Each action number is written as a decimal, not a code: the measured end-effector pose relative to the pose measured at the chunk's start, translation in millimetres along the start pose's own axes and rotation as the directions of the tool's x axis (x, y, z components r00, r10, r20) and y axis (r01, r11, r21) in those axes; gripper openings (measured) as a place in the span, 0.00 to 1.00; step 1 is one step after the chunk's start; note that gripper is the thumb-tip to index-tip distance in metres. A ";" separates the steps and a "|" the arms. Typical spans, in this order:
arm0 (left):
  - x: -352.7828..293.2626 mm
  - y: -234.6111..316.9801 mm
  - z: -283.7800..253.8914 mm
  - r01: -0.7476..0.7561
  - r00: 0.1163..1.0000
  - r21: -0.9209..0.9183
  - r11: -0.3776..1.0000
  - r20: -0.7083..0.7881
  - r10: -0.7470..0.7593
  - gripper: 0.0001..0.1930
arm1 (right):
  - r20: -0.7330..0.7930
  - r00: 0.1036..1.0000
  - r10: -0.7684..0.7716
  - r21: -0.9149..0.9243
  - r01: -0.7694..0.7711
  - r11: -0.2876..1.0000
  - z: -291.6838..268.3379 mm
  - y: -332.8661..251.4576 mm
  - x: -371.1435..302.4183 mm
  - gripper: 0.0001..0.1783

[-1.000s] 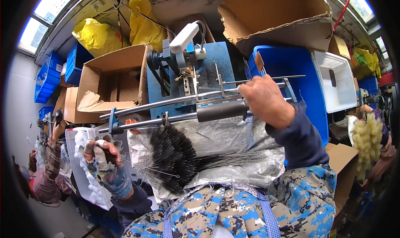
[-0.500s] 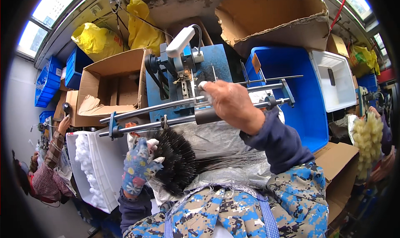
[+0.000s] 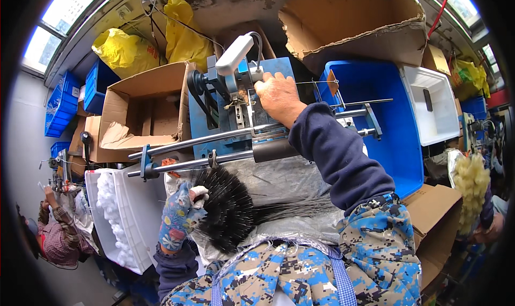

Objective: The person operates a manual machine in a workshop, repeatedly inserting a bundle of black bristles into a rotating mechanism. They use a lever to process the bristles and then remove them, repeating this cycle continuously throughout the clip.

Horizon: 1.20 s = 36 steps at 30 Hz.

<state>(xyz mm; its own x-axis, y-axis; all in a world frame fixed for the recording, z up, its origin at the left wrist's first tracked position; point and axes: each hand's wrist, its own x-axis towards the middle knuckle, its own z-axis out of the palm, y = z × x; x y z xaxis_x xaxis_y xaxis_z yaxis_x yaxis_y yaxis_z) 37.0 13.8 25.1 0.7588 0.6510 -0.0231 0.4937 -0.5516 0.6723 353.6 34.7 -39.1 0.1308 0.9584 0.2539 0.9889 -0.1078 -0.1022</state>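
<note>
My right hand (image 3: 280,98) is bare, its fingers curled down over the bed of a blue bench machine (image 3: 278,70). A thin metal rod (image 3: 317,82) runs out to the right from under its fingers; the grip itself is hidden. My left hand (image 3: 182,212), in a flowered blue glove with pale fingertips, is bent closed against the left side of a bundle of black-bristled brushes (image 3: 224,209). What its fingers hold, if anything, is hidden. The brushes' long thin wire stems (image 3: 295,205) stretch right across a silvery sheet (image 3: 284,180) on my lap.
Two steel rails (image 3: 206,141) cross in front of the machine. At right stand a blue bin (image 3: 394,161) and a white tub (image 3: 437,113); at left, a cardboard box (image 3: 115,105) and a white crate (image 3: 140,215) with white tufts. A co-worker (image 3: 61,236) sits far left.
My right hand has moved up and away from me, from over the rails onto the machine bed. The thin rod now shows beside it. My left hand has barely shifted at the brushes.
</note>
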 end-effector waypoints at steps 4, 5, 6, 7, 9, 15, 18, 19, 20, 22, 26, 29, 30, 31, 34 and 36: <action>-0.7 12.7 -9.0 -0.123 0.981 0.116 0.986 -0.135 0.138 0.14 | 0.009 1.000 0.003 -0.007 -0.003 1.000 -1.4 -0.5 0.6 0.06; -3.6 14.3 -9.7 -0.136 0.969 0.155 0.979 -0.187 0.164 0.13 | 0.019 1.000 0.001 0.021 -0.002 1.000 0.8 0.6 1.1 0.06; -10.9 9.3 -12.5 -0.070 0.981 0.032 0.997 -0.178 0.075 0.12 | 0.029 1.000 -0.001 0.049 0.000 0.999 6.3 2.8 2.3 0.06; -15.3 8.0 -15.4 -0.104 0.969 -0.083 0.991 -0.232 0.083 0.12 | 0.038 0.999 -0.006 0.077 0.003 0.997 12.6 5.2 3.5 0.07; -17.5 10.4 -21.7 -0.189 0.938 -0.304 0.934 -0.338 0.079 0.12 | -0.012 1.000 -0.006 0.165 0.008 0.986 21.4 10.7 3.0 0.07; -30.1 42.2 -65.7 -0.430 0.819 -0.474 0.768 -0.563 0.111 0.19 | 0.063 0.995 0.072 0.023 -0.074 0.997 3.9 5.9 2.6 0.10; -48.6 5.4 -76.6 -0.339 0.897 -0.738 0.583 -0.441 -0.037 0.16 | -0.070 0.995 0.076 0.015 -0.075 0.997 -8.6 10.5 -19.5 0.20; -46.8 0.4 -72.1 -0.334 0.904 -0.747 0.575 -0.426 -0.027 0.15 | -0.130 0.990 0.062 -0.009 -0.064 0.998 -12.8 12.8 -33.9 0.24; -44.4 -3.9 -68.3 -0.333 0.909 -0.750 0.571 -0.416 -0.016 0.14 | -0.080 0.994 0.073 0.036 -0.071 0.997 -11.8 15.6 -44.7 0.31; -32.6 -2.4 -53.2 -0.366 0.879 -0.724 0.585 -0.476 -0.040 0.14 | 0.029 0.992 0.119 0.095 -0.121 0.988 -14.9 10.6 -49.7 0.32; -5.0 22.6 -28.7 -0.475 0.829 -0.530 0.702 -0.538 0.155 0.23 | 0.115 0.978 0.176 0.115 -0.190 0.975 -19.1 5.5 -46.0 0.33; -10.9 6.3 -30.8 -0.385 0.878 -0.639 0.667 -0.476 0.051 0.21 | 0.079 0.981 0.175 0.184 -0.187 0.965 -10.0 5.1 -46.8 0.33; -15.8 -3.7 -32.1 -0.338 0.899 -0.681 0.649 -0.438 0.009 0.19 | 0.066 0.983 0.172 0.181 -0.181 0.967 -9.5 2.4 -45.8 0.33; -14.8 -5.9 -33.9 -0.292 0.916 -0.722 0.627 -0.399 -0.033 0.17 | 0.054 0.984 0.169 0.177 -0.176 0.968 -8.0 -2.5 -44.3 0.33; -13.6 10.2 -32.6 -0.294 0.898 -0.727 0.621 -0.433 -0.082 0.13 | 0.047 0.985 0.166 0.198 -0.172 0.965 0.0 -19.8 -36.6 0.33; -5.8 26.2 -22.9 -0.410 0.831 -0.645 0.645 -0.556 -0.029 0.16 | 0.051 0.986 0.160 0.215 -0.167 0.962 0.6 -34.9 -30.2 0.34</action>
<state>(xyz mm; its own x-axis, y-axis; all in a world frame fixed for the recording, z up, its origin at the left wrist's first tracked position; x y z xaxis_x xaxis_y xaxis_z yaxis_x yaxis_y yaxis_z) 35.8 7.5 59.8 0.3798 0.8465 0.3730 -0.2664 -0.2860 0.9204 315.1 9.7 -43.8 0.2833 0.9410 0.1853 0.9146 -0.2069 -0.3476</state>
